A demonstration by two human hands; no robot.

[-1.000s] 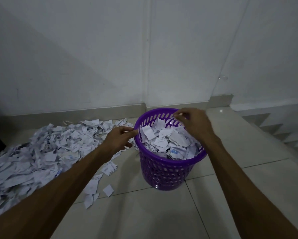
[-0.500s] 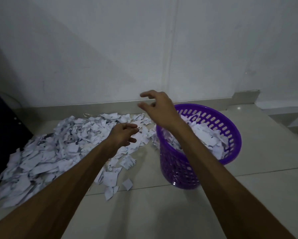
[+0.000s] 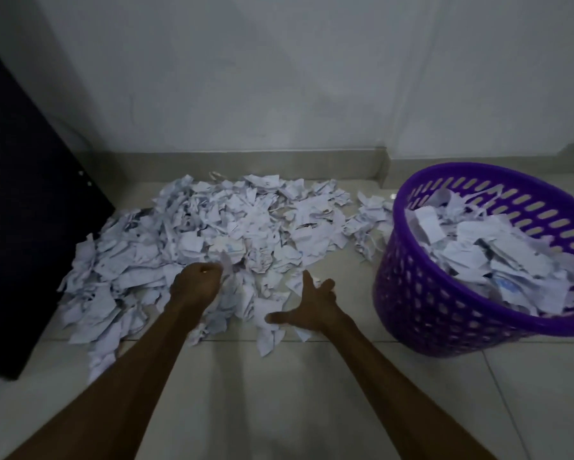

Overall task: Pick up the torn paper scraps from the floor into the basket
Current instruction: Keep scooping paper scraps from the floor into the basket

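Observation:
A wide pile of torn white paper scraps (image 3: 219, 227) covers the floor against the wall. My left hand (image 3: 196, 283) is sunk into the near edge of the pile, fingers curled round some scraps. My right hand (image 3: 312, 303) lies a little to the right with fingers spread and thumb out, touching scraps at the pile's front edge and holding nothing. The purple perforated plastic basket (image 3: 428, 313) stands to the right of both hands, tilted in view. It is nearly full of more scraps (image 3: 478, 257).
A dark flat panel (image 3: 20, 227) leans or stands at the left, touching the pile's edge. A grey skirting board (image 3: 246, 164) runs along the white wall behind the pile. Pale floor tiles (image 3: 279, 393) lie bare in front of me.
Both hands have left the basket and dropped to the pile on the left. The left hand has curled into the scraps, and the right one has spread open over them.

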